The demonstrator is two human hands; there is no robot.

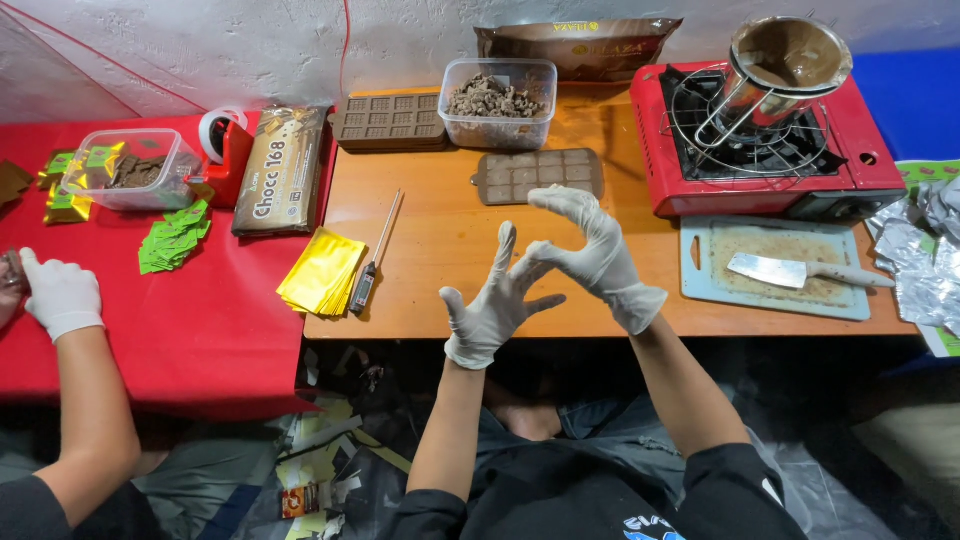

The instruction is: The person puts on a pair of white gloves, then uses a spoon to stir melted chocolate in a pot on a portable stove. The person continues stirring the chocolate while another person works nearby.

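Just above the near edge of the wooden worktop [440, 240] we hold both gloved hands up, empty: our left hand [492, 300] spreads its fingers open, our right hand [598, 255] curls loosely, fingertips touching the left's. Beyond them lies a brown chocolate mould [540, 174], then a clear tub of chocolate pieces [497, 102] and a long brown pouch [580, 40] against the wall. A dark wrapped bar with pale lettering [280, 170] lies on the red cloth [200, 320], near yellow foil sheets [322, 272] and green labels [175, 235].
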